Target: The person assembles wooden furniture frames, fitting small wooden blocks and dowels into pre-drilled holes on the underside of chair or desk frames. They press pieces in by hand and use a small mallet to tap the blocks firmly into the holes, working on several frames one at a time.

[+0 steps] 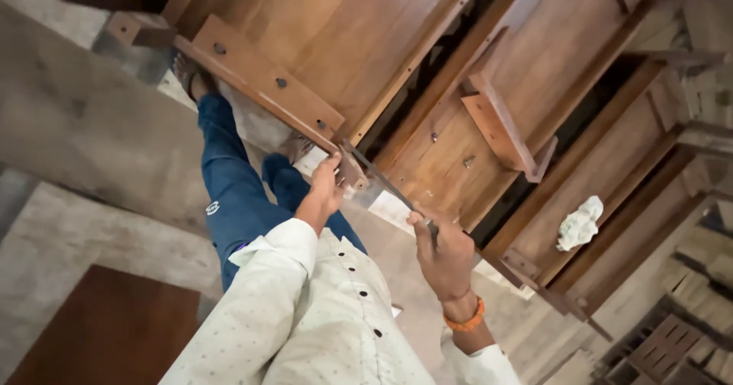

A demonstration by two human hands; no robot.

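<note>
Steel blade (382, 183), thin and long, slants from the corner of the wooden frame (263, 80) down toward the right hand (447, 259), whose fingers are clenched round its near end. Left hand (327, 186) sits at the blade's far end, fingers curled against the frame's corner; what they grip is hidden. Panels crowd the upper side; bare floor (69, 125) lies left, a white rag (580, 223) well apart to the right.

Wooden furniture frame (427, 72): large brown panelled piece, lying tilted across the view. Its flat wooden rail (263, 80), studded with dark bolt heads, ends at a metal-fitted corner. Thin dark metal tool (385, 183): slanted, its tip touching that corner of the frame.
</note>
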